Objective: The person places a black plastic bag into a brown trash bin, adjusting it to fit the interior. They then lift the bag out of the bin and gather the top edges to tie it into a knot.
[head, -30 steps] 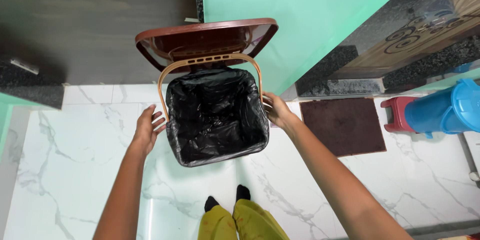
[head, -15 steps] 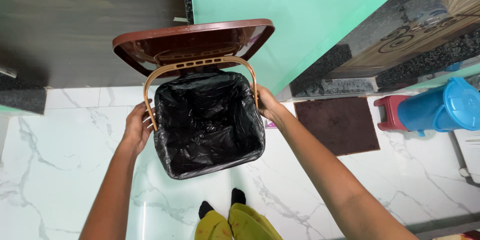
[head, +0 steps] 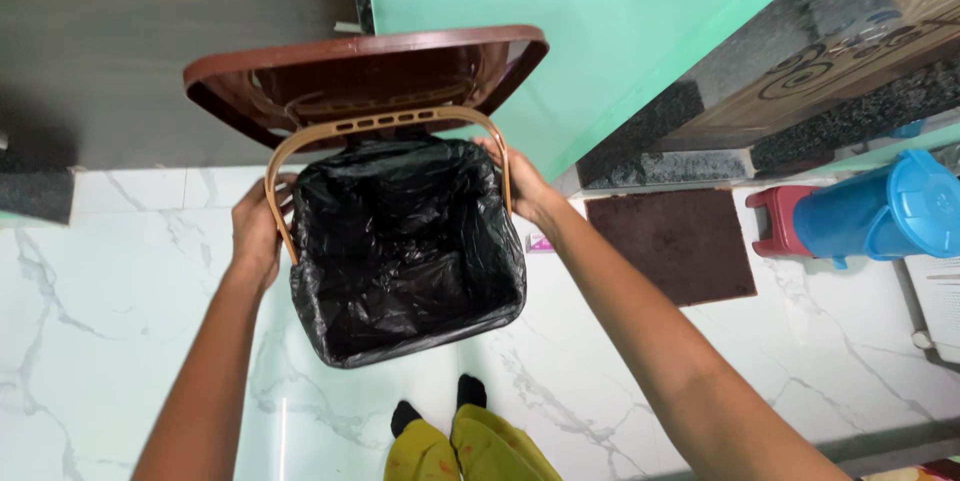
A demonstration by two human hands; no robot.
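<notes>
A bin lined with a black plastic bag (head: 400, 251) stands on the white marble floor, its brown lid (head: 360, 76) tipped open at the back and its tan handle (head: 385, 126) raised. My left hand (head: 257, 226) grips the bin's left side by the handle's end. My right hand (head: 520, 181) holds the right side near the rim and handle. The bag's edge is folded over the rim all round. The bin's own walls are hidden under the bag.
A brown doormat (head: 665, 241) lies to the right, beside a red stool (head: 780, 221) and a blue lidded bucket (head: 885, 211). A mint green wall (head: 600, 21) and a dark door (head: 150, 51) stand behind the bin. My feet in black socks (head: 440, 416) are below it.
Both hands have closed in from beside the bin onto its two sides. The bin with its open lid now sits larger and a little further left in view.
</notes>
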